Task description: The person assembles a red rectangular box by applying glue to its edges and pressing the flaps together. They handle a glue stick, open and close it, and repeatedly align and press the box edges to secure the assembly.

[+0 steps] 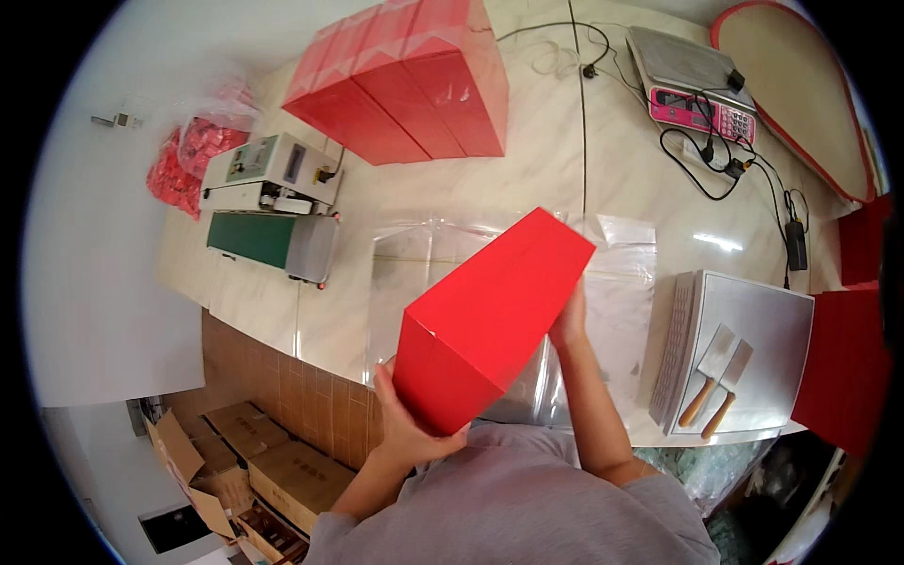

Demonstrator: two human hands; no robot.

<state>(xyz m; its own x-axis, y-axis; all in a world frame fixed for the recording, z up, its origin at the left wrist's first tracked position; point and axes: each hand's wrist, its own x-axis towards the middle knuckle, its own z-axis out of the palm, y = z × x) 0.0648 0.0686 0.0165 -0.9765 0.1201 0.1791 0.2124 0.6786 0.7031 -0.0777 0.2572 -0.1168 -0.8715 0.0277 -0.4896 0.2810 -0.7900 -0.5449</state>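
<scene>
Holding a red box (490,320) above the counter (621,160), the person supports it with both hands. The left hand (407,424) is closed around the near lower end of the box, thumb up along the end face and fingers wrapped beneath. The right hand (570,315) is pressed against the far right side, fingers largely hidden behind the box, so its exact spread cannot be told; it is in firm contact.

Position of the box: raised and tilted, long axis running from the near left to the far right, directly over a clear plastic bag (527,254) laid flat on the counter. Whether the far end of the box has entered the bag mouth cannot be told.

Progress, judged from the layout: the box appears fully assembled and closed, and the bag is spread ready, so preparation looks complete. Bagging of this box seems just begun or about to begin; any sealing is not yet done. A stack of similar red boxes (405,80) stands well apart at the far side.

Other items: a belt sealing machine (273,202) at the left, a scale (692,85) at the far right, and two scrapers (716,381) on a metal tray (782,330).
</scene>
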